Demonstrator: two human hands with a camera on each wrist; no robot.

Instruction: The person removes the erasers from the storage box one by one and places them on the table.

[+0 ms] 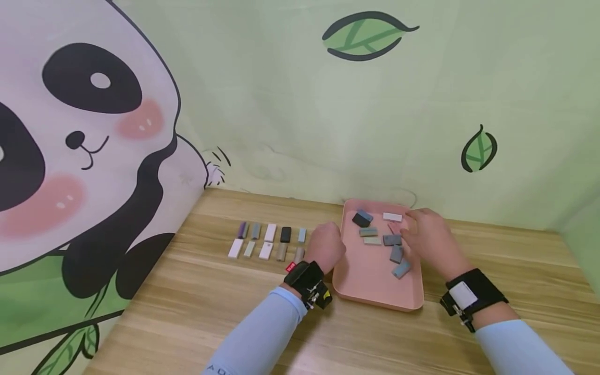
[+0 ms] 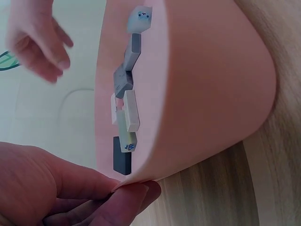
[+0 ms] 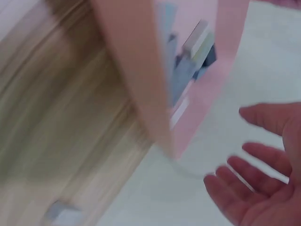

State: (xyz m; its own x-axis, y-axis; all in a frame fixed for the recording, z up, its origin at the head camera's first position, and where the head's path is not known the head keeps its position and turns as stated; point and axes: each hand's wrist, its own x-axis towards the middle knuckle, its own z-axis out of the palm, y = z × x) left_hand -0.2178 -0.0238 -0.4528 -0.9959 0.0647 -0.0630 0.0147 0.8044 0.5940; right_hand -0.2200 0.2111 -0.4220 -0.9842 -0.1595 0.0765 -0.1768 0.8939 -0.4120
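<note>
A pink tray (image 1: pixel 365 281) is resting on the worktop (image 1: pixel 403 344), between the hands. The left hand (image 1: pixel 325 244) is pinching its left rim, thumb and fingers (image 2: pixel 134 197) clamping the edge. The right hand (image 1: pixel 433 242) is hovering near the far-right corner, its fingers standing apart, loosely curving. Inside, a white block (image 1: pixel 392 216) is lying near the far rim.

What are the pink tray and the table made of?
The pink tray is probably smooth, matte plastic: its thin wall is one even colour. The table looks like smooth wood, or just a wood-look top: brown grain streaks cross it.
</note>
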